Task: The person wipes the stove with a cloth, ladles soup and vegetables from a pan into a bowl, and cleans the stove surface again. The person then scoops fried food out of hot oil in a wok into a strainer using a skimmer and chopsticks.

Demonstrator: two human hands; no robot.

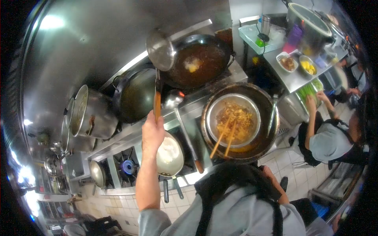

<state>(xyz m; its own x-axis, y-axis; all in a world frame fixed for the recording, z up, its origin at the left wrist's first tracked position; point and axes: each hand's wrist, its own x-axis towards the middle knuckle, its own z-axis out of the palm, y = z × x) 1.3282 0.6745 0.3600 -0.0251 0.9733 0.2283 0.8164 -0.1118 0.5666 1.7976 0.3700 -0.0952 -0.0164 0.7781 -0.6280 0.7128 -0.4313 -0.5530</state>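
Note:
My left hand (152,131) is wrapped round the wooden handle of a skimmer (160,50), whose round metal head is raised beside the left rim of a wok (212,59). Dark oil fills that wok, and a pale yellow clump (192,64) floats in it. Just right of the hand lies a long-handled ladle (173,99). Below the hand sits a pan (178,167) with white contents. Low at my right side, my right hand (269,173) is near the black apron (232,177); its fingers are mostly hidden.
A second wok (138,94) and tall pots (98,114) stand left. A metal bowl (212,110) of fried bits with chopsticks (220,137) sits inside a large pan (271,135). A burner (128,166) burns blue. At right, a co-worker (328,141) handles greens (307,92).

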